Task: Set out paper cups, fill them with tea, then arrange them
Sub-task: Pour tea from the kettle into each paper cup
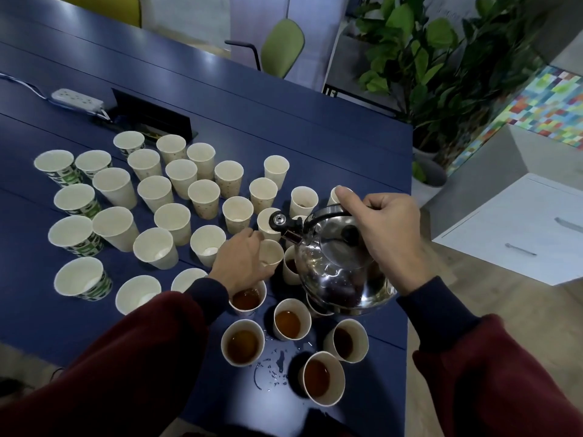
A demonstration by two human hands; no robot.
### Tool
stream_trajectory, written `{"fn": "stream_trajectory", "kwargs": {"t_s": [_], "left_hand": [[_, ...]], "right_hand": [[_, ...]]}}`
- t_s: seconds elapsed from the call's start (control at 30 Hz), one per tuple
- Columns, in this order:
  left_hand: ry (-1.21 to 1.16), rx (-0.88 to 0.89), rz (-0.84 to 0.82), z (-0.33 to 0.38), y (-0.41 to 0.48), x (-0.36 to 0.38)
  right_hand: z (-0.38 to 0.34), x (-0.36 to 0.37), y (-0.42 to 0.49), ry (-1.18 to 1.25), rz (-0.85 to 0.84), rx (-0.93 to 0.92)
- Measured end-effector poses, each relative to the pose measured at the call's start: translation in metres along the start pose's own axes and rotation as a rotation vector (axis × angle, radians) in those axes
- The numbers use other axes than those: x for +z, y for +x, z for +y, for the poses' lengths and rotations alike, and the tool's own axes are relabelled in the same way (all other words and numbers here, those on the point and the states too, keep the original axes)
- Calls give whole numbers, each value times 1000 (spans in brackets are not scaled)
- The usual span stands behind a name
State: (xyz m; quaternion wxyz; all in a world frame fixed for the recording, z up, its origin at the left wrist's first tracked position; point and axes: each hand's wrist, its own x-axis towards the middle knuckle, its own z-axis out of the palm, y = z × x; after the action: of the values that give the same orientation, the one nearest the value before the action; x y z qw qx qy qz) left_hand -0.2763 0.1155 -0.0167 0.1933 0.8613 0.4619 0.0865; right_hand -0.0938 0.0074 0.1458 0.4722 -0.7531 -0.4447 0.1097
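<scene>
A polished steel kettle is gripped by its handle in the right hand, spout turned toward the left hand, whose fingers are curled round a white paper cup. Just nearer than both hands, 5 filled cups of brown tea are seen among spilled drops. Empty cups are spread beyond the left hand on the blue table.

Empty: empty cream paper cups stand upright, crowding the left and middle of the dark blue table.
Filled: cream paper cups of brown tea, upright, clustered at the near edge.
In hand: one more cream cup, gripped by the left hand, just beside the spout.
Kettle: shiny steel kettle, right hand gripping its handle, over the filled cluster.
</scene>
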Motion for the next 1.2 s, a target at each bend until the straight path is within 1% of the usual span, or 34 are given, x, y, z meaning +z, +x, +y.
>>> {"fn": "stream_trajectory", "kwargs": {"t_s": [0.1,0.3,0.6,0.67,0.87,1.0,1.2], "left_hand": [[-59,62,53,-9,-3,-2],[-150,23,-98,-14,1,-4],[-76,76,-206,-16,18,-4],[-113,95,-167,-18,18,-4],[-281,160,56,-19,8,-9],[-288,187,86,-16,2,-15],[-301,198,84,-15,1,-23]], "right_hand": [[1,1,3,-17,-3,-1],[6,7,4,-40,-21,15],[4,13,7,-67,-9,31],[4,15,8,-74,-8,27],[3,19,10,-116,-1,2],[0,21,9,-144,8,-10],[-8,22,2,-191,36,8]]}}
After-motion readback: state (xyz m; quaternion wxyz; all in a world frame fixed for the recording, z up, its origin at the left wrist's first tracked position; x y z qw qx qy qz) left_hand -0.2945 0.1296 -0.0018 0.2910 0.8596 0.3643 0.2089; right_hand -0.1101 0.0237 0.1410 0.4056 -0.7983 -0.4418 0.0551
